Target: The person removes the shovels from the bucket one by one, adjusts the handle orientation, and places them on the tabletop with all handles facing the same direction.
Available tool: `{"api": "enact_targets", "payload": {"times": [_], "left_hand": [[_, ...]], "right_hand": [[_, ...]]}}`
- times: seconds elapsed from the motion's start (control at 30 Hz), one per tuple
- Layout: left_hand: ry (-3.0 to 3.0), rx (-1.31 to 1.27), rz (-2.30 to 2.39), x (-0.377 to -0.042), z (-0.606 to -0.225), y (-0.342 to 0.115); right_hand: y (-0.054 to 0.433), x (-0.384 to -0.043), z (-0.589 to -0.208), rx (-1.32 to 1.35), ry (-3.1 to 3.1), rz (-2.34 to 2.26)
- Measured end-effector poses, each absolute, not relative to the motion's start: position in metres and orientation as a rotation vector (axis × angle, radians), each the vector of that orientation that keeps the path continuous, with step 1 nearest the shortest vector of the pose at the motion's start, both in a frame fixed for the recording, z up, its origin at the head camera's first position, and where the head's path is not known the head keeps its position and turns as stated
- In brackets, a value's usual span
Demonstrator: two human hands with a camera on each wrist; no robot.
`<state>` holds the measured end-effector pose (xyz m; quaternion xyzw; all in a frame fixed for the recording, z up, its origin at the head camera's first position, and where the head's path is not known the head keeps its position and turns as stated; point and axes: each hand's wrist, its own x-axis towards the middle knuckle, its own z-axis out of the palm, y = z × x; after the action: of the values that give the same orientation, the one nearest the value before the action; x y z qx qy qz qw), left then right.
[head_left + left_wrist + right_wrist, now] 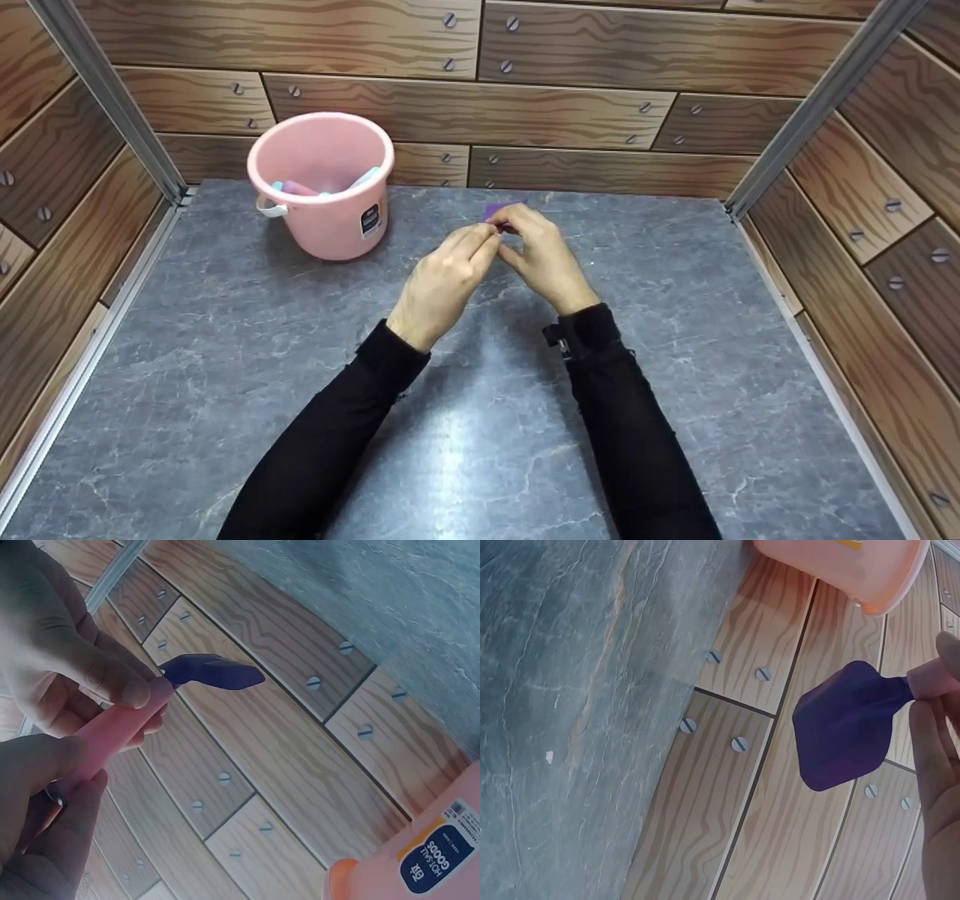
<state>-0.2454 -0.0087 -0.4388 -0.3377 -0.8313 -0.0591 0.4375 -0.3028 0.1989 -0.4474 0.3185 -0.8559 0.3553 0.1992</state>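
A small toy shovel with a purple blade [844, 727] and a pink handle [112, 735] is held between both hands. My left hand [448, 281] pinches the far end of the handle between thumb and fingers. My right hand [544, 255] grips the same handle close to the blade. In the head view the hands meet and cover most of the shovel, so only a bit of its purple blade shows beyond the fingers. The blade points away from me, toward the back wall.
A pink bucket [337, 225] with a white handle stands at the back left, with several pastel-coloured pieces inside. Wood-patterned walls [570, 120] enclose the grey marbled surface [675, 375] at the back and both sides, with metal rails along their edges.
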Motion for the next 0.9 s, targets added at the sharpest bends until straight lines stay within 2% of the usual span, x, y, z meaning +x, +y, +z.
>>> {"api": "enact_targets", "payload": {"times": [0.9], "left_hand": [[-1.973,-0.931,-0.113,-0.246,-0.435,-0.004]], "right_hand": [[0.226,-0.307,-0.442,0.811,-2.212,0.654]]}}
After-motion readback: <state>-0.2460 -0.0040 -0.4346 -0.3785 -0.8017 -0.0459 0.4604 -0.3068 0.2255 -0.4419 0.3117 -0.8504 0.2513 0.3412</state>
